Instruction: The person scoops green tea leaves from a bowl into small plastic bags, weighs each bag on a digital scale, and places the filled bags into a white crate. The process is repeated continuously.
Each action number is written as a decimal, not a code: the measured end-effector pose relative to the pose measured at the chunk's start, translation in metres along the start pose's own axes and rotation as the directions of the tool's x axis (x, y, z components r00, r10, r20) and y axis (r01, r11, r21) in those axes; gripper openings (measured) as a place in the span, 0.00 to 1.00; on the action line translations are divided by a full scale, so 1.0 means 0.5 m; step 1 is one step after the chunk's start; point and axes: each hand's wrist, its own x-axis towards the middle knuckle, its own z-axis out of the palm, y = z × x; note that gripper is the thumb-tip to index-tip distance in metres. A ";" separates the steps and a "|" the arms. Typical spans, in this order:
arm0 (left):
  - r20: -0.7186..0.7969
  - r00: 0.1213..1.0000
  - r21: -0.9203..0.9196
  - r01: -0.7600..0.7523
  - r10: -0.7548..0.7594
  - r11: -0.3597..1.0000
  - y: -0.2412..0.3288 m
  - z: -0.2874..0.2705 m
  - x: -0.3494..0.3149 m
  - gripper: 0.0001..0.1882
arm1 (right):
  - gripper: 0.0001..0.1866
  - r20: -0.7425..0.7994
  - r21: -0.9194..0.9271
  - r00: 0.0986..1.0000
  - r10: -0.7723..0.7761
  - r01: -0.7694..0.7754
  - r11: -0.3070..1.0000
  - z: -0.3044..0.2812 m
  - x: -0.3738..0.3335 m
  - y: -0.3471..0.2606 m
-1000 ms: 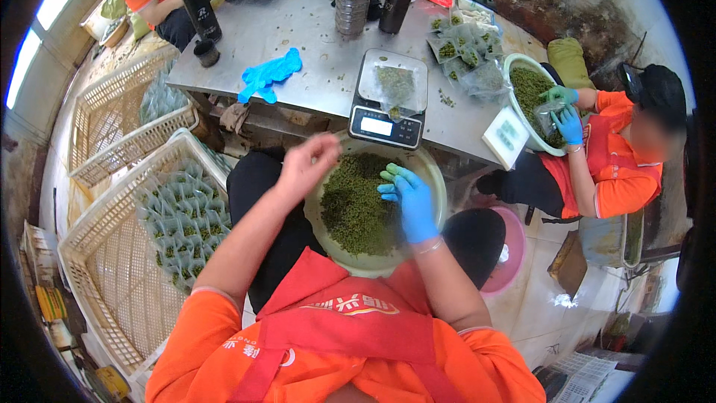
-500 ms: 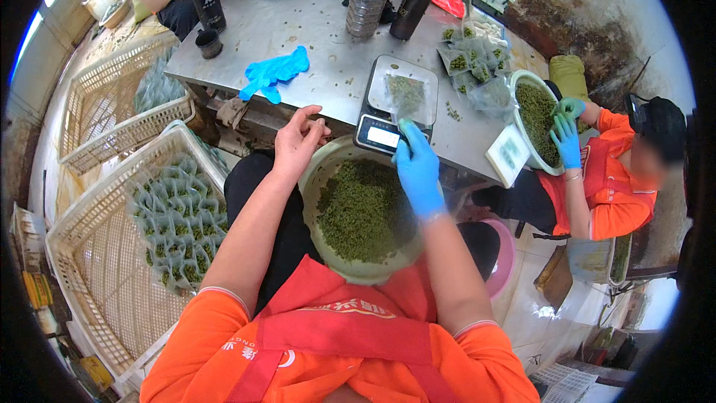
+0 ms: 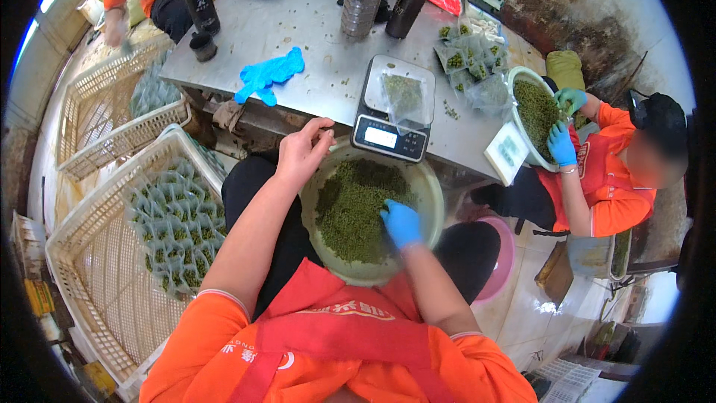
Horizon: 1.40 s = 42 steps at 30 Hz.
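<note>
Stained wall (image 3: 589,19) backs a steel table (image 3: 321,41), where a digital scale (image 3: 390,138) just beyond the hands carries a clear bag (image 3: 405,95) of green pieces. Half a second ago the gloved right hand (image 3: 403,225) was at that bag; now it has dropped to the loose green pieces (image 3: 347,213) in the pale bowl (image 3: 432,198) (whether its fingers grip any, I cannot tell), leaving the bag untouched. Left of it, the bare left hand (image 3: 302,151) hovers, loosely curled, apparently empty.

Smooth metal table (image 3: 324,48), plastic basin (image 3: 430,192), cloth apron (image 3: 339,334)
</note>
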 end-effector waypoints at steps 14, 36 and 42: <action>0.130 0.985 0.234 -0.146 0.118 0.961 -0.030 0.019 -0.054 0.11 | 0.07 0.467 0.880 0.884 0.005 -0.466 0.093 -0.142 -0.036 -0.070; -0.041 0.982 0.204 -0.171 0.183 0.964 0.004 0.036 -0.031 0.12 | 0.14 -0.526 -0.063 0.827 -0.200 0.196 0.979 -0.275 0.179 -0.159; -0.177 0.838 0.493 -0.379 0.517 0.783 0.022 0.020 -0.001 0.18 | 0.08 -0.359 -0.261 0.839 -0.409 0.330 0.907 -0.357 0.217 -0.226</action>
